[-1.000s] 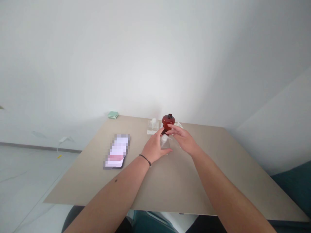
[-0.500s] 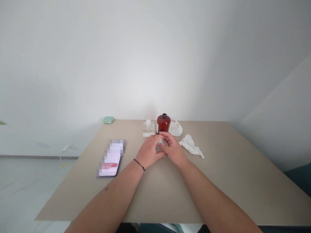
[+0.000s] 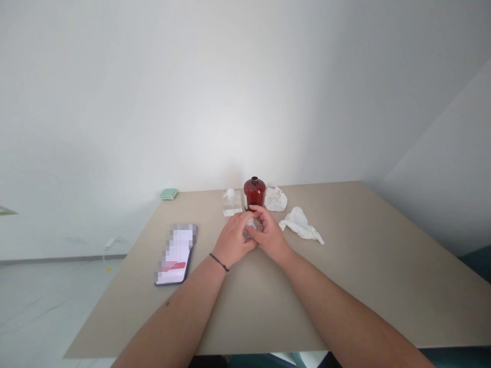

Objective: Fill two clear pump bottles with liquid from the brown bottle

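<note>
Both of my hands close around a small clear container (image 3: 250, 228) near the middle of the table. My left hand (image 3: 231, 240) wraps its left side, and my right hand (image 3: 273, 236) has its thumb and fingers at the top and right side. Fingers cover most of the container, so its full shape is hidden. Just behind stands an amber-red bottle (image 3: 254, 193) with a narrow uncapped neck. To its left is a clear square bottle (image 3: 232, 205) with a white top.
Two crumpled white tissues lie to the right, one tissue (image 3: 276, 199) by the bottle and another tissue (image 3: 301, 224) nearer. A phone (image 3: 177, 258) with a lit screen lies left. A green case (image 3: 169, 194) sits at the table's (image 3: 364, 286) far left corner, by the wall.
The camera view has tilted and shifted slightly. Both hands keep hold of the clear container, with hardly any visible change in their grip.
</note>
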